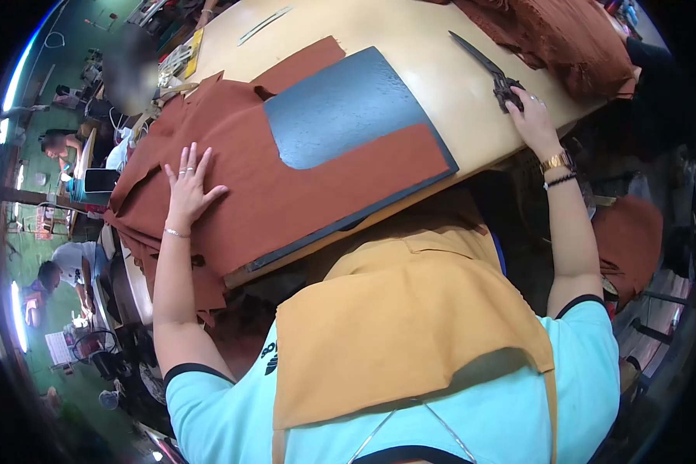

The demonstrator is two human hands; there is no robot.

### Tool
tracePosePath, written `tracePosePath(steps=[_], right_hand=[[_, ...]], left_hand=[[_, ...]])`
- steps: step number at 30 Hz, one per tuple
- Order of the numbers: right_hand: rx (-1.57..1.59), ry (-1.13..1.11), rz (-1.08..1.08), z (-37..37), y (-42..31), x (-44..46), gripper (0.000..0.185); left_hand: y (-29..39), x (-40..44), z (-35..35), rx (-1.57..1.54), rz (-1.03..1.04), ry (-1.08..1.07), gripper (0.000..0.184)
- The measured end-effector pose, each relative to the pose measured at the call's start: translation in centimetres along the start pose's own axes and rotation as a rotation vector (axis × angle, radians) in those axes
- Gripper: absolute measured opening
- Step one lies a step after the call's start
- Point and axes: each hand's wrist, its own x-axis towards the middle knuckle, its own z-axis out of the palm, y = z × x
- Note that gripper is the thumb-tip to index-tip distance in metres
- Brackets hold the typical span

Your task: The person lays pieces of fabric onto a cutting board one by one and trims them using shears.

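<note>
My left hand (189, 188) lies flat with fingers spread on a large reddish-brown sheet of leather or cloth (232, 185). The sheet has an L-shaped cutout, and one strip of it runs along the near side of a dark board (340, 100). At the right, my right hand (532, 122) has its fingers closed on the handles of dark scissors (487, 66). Their blades point away to the upper left, over the tabletop. The fingertips at the handles are partly hidden.
The pale worktable (433, 77) has a curved edge toward me. A heap of reddish-brown material (557, 39) lies at its far right, and a thin pale strip (264, 25) at the back. More brown material (630, 240) hangs at right. Other people (73, 267) sit working at the left.
</note>
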Motion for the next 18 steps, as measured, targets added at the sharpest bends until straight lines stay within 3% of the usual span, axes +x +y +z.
tracePosePath(steps=[3, 6, 8, 9, 12, 14, 15, 17, 18], right_hand=[[-0.158, -0.09, 0.025, 0.6, 1.2, 1.6, 0.034], [-0.237, -0.193, 0.085, -0.1, 0.0, 3.2, 0.035], [-0.21, -0.363, 0.158, -0.6, 0.3, 5.0, 0.034], [-0.256, -0.349, 0.088, -0.9, -0.2, 5.4, 0.034], [0.321, -0.7, 0.455, -1.7, -0.7, 5.8, 0.027], [0.991, -0.616, 0.495, -2.2, -0.4, 2.0, 0.023], [1.157, -0.54, 0.413, -3.7, -2.6, -0.3, 0.022], [1.101, -0.56, 0.453, -6.1, -5.8, -3.7, 0.024], [1.301, -0.499, 0.47, -6.9, -7.2, -5.7, 0.024]], left_hand=[[2.7, 0.9, -0.6, -0.161, -0.013, 0.261, 0.08], [11.0, 3.2, -3.9, -0.375, 0.069, 0.328, 0.069], [18.4, 3.2, -8.2, -0.536, 0.261, 0.249, 0.061], [21.4, 3.3, -8.7, -0.666, 0.407, 0.24, 0.059], [28.3, 2.9, -8.7, -0.73, 0.57, 0.164, 0.057], [29.4, 3.5, -8.3, -0.724, 0.536, 0.139, 0.056], [29.2, 4.3, -8.0, -0.717, 0.504, 0.148, 0.055], [27.9, 6.1, -7.5, -0.733, 0.436, 0.141, 0.052], [27.7, 6.8, -7.2, -0.757, 0.389, 0.142, 0.048]])
